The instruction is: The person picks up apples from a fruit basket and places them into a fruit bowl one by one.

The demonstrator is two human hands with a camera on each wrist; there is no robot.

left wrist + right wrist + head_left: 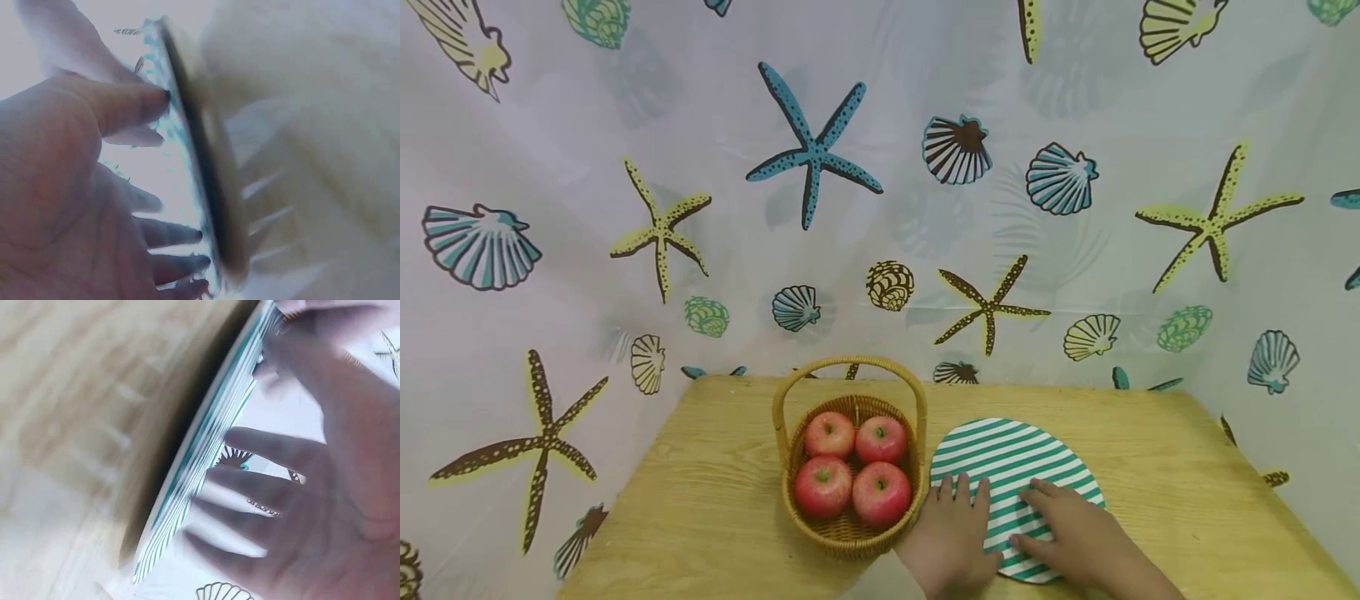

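A round placemat (992,454) with green and white stripes lies on the table, to the right of a wicker basket (850,542). My left hand (950,533) rests on the mat's near left part, its fingers spread and pointing forward. On the right part of the mat, my right hand (1067,533) touches the striped surface with its fingertips. The left wrist view shows the left hand (69,169) with fingertips against the mat, seen nearly edge-on. From the right wrist, the right hand (319,494) appears with extended fingers over the striped mat (200,450).
Several red apples (823,487) sit inside the basket, whose tall handle (850,361) arches above them. The wooden table (715,492) extends on both sides. A white curtain (880,242) printed with starfish and shells surrounds the back and sides.
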